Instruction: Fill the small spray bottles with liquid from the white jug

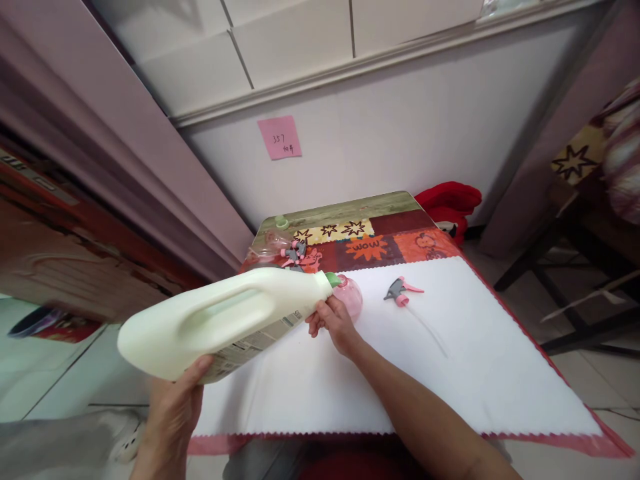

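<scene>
A large pale-green detergent jug [165, 327] is tipped on its side above the table, its spout pointing right. My left hand [175, 400] is closed on the jug's underside near its base, thumb along the label. My right hand [340, 323] is closed with curled fingers, its thumb and fingertips against the jug's neck. The jug's green spout [332, 279] is at the mouth of a round clear pink bottle [354, 299], which stands partly behind my right hand. Whether liquid is flowing I cannot make out. To the right lies a grey-and-pink trigger spray head [399, 291] with a long clear tube.
At the table's back left are more clear pink bottles [263, 253], grey-and-pink spray heads [295, 252] and a green cap [281, 222]. A white sheet [480, 373] covers the front. A dark stool [565, 320] stands right; a pink note [280, 138] is on the wall.
</scene>
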Motion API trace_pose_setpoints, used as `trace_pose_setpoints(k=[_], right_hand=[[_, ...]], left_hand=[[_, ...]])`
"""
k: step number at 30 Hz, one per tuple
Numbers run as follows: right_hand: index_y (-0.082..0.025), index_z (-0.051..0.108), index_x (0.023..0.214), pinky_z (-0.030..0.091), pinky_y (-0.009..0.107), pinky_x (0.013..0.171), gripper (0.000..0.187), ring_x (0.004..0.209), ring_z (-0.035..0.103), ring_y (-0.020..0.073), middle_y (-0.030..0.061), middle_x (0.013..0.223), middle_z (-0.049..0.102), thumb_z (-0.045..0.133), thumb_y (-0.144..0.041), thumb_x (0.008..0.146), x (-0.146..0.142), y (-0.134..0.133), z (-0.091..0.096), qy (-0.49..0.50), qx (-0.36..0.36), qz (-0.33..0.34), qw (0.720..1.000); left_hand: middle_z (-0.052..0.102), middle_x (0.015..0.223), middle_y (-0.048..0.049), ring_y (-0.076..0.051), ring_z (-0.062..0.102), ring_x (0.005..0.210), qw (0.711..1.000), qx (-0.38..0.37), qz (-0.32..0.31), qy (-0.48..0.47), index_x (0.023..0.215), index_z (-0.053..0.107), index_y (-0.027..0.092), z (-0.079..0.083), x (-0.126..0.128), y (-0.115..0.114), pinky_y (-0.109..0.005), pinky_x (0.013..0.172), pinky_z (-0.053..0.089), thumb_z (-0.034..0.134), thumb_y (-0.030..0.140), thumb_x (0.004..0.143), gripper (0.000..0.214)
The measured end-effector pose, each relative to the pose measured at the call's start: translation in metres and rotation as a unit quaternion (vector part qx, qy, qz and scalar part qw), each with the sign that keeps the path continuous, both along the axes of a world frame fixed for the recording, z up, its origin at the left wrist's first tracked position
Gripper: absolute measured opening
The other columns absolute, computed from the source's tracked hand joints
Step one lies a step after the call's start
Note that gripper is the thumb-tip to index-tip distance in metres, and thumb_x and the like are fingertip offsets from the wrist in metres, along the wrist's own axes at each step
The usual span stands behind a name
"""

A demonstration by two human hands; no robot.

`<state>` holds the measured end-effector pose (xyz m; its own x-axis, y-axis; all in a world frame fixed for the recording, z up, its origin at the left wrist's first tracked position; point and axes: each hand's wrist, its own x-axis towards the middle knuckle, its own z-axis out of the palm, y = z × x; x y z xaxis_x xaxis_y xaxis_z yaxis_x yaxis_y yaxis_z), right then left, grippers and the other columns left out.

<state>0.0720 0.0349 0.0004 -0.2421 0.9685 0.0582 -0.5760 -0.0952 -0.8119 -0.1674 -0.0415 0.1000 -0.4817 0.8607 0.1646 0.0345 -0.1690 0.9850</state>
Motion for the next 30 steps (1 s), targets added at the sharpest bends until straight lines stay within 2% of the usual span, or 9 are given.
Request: trace_pose_setpoints(k=[6, 22, 30], right_hand=[[-0.018, 0.056, 0.091, 0.053, 0.028, 0.048, 0.052, 0.051, 0.064, 0.0144, 0.0025, 0.071, 0.069, 0.067, -0.067, 0.082, 0.0002, 0.0001, -0.0003, 0.002, 0.001, 0.000, 1.000], [-0.017, 0.057, 0.090, 0.052, 0.026, 0.046, 0.053, 0.049, 0.064, 0.0133, 0.0021, 0.070, 0.069, 0.068, -0.068, 0.081, -0.0010, 0.0011, -0.0017, 0.008, 0.001, 0.000, 1.000], [-0.016, 0.057, 0.090, 0.052, 0.026, 0.046, 0.054, 0.049, 0.064, 0.0133, 0.0018, 0.069, 0.069, 0.068, -0.068, 0.080, -0.0005, 0.0016, 0.0002, 0.005, 0.000, 0.001, 1.000]], left_hand=[[0.071, 0.129, -0.0012, -0.032, 0.052, 0.136, 1.000, 0.001, -0.015, -0.023, 0.127, 0.067, 0.029, 0.0027, 0.0034, -0.0014, -0.047, 0.121, 0.035, 0.091, 0.029, 0.059, 0.073], [0.069, 0.131, -0.0026, -0.029, 0.056, 0.132, 1.000, -0.005, -0.007, -0.024, 0.125, 0.068, 0.028, -0.0008, -0.0019, -0.0021, -0.042, 0.115, 0.042, 0.092, 0.029, 0.057, 0.072], [0.071, 0.127, -0.0036, -0.031, 0.055, 0.133, 1.000, -0.016, 0.004, -0.022, 0.124, 0.069, 0.026, -0.0006, -0.0015, -0.0018, -0.044, 0.116, 0.040, 0.093, 0.031, 0.055, 0.073]])
